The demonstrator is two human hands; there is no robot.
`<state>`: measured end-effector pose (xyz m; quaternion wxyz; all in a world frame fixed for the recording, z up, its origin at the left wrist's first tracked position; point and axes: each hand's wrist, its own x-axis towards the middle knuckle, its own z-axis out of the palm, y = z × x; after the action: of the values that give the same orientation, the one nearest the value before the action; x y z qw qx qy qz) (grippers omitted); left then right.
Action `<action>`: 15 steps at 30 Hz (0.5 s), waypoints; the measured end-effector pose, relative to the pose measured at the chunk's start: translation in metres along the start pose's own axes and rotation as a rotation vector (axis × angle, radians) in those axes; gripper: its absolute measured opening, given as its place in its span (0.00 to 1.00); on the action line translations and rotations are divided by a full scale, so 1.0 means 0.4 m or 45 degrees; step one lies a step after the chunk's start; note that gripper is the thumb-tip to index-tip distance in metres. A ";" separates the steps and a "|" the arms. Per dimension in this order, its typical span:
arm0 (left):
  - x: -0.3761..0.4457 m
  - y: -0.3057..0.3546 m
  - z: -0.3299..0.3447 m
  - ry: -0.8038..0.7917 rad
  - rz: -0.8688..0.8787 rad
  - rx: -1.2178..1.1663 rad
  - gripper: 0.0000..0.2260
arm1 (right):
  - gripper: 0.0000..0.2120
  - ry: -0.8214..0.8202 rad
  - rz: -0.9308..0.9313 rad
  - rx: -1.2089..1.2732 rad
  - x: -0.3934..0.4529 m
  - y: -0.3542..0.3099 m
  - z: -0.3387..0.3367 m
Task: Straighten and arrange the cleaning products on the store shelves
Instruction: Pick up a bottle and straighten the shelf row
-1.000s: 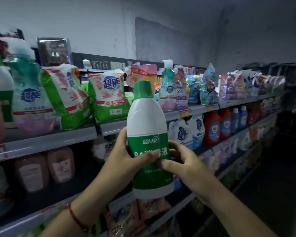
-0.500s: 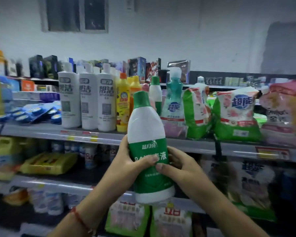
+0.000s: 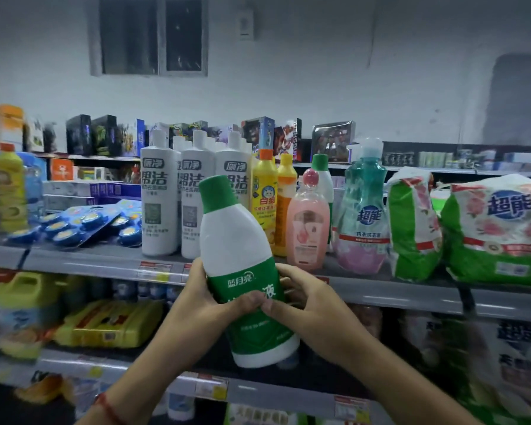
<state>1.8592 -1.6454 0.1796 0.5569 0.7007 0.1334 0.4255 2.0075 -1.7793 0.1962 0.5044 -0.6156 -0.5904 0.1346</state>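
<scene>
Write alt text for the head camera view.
Both hands, left hand and right hand, grip a tilted white plastic bottle with green cap and label before a grey metal store shelf holding tall white bottles and green-and-white detergent bags.

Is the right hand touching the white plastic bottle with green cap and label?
Touching. The head view shows the right hand with fingers curled round the white plastic bottle on its green label.
</scene>
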 end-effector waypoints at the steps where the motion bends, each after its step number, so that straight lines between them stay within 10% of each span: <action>1: 0.014 -0.001 -0.009 -0.002 0.019 -0.005 0.37 | 0.22 0.059 -0.010 -0.058 0.024 -0.011 -0.012; 6: 0.087 0.016 -0.047 -0.020 0.102 -0.057 0.30 | 0.27 0.740 0.022 -0.269 0.214 -0.063 -0.137; 11: 0.131 0.013 -0.068 0.009 0.144 -0.085 0.31 | 0.46 0.709 0.383 -0.295 0.378 -0.004 -0.169; 15: 0.150 0.001 -0.078 0.009 0.156 -0.096 0.34 | 0.36 0.805 0.375 -0.447 0.402 0.057 -0.160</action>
<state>1.8719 -1.5851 0.2073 0.5554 0.6846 0.0760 0.4660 2.1126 -1.6653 0.2767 0.5238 -0.7817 -0.3253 -0.0936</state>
